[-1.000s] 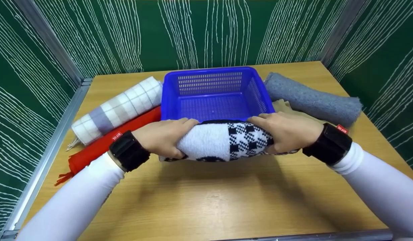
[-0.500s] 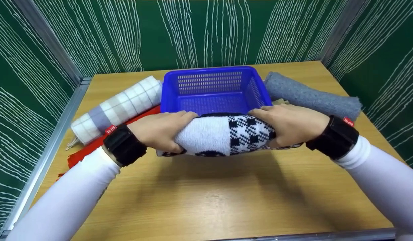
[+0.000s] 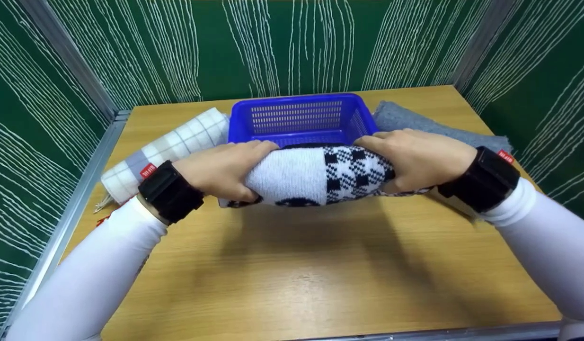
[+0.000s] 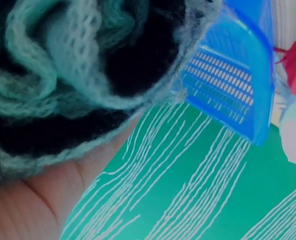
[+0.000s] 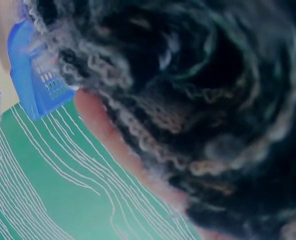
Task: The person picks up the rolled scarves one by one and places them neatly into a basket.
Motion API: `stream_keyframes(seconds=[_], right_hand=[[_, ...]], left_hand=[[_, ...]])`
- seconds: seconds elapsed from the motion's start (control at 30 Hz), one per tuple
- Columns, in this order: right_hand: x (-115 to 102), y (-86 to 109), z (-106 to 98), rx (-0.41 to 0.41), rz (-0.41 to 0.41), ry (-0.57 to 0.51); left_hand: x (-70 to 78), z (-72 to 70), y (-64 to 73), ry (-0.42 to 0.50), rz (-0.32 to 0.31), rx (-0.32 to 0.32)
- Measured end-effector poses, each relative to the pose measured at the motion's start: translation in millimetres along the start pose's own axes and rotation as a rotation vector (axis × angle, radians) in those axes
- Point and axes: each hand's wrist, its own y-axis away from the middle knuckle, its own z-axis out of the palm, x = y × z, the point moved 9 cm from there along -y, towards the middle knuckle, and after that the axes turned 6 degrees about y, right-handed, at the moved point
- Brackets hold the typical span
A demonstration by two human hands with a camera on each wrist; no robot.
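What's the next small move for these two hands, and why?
Probably ease the patterned knit roll forward over the blue basket, keeping it level. The left hand and right hand grip it toward opposite ends, shadow on the table suggests it's raised, and in the head view it overlaps the basket's near side, with the open top just beyond.

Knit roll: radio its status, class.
Left hand, right hand: gripping knit roll. Roll aloft, hiding near rim of blue basket in head view. No obstruction visible.
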Motion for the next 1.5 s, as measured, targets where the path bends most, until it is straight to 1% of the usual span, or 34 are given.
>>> stream_keyframes(seconds=[0.17,0.43,0.63,0.73,0.9,1.13,1.33,1.5], right_hand=[[3,-1.4,-10,0.008,0.014,0.013],[7,-4.6,-22,0.005,0.025,0.029],[11,-7.1,-31,0.014,0.044,0.041],[13,-8.6,-34,0.017,0.053,0.044],[16,-12.0,-37,0.016,0.048,0.026],[22,-17.1,-41,-0.003,0.066,0.005],[26,-21.9,-44,-0.005,0.072,0.019],[32,-27.0,-45,-0.019,0.099,0.008]], left_hand=[[-0.4,-10.6,-2.0,-0.005,-0.016,0.013],[1.3,-24.6,-5.4,0.001,-0.029,0.009],[0.2,-33.2,-7.2,0.014,-0.057,0.005],[-0.3,-37.4,-8.9,0.009,-0.059,0.007],[-0.9,-43.2,-11.9,-0.006,-0.054,0.012],[-5.4,-49.4,-15.2,0.003,-0.091,0.013],[-7.5,-55.1,-20.0,0.013,-0.083,0.023],[-11.2,-57.3,-23.8,0.03,-0.089,0.026]])
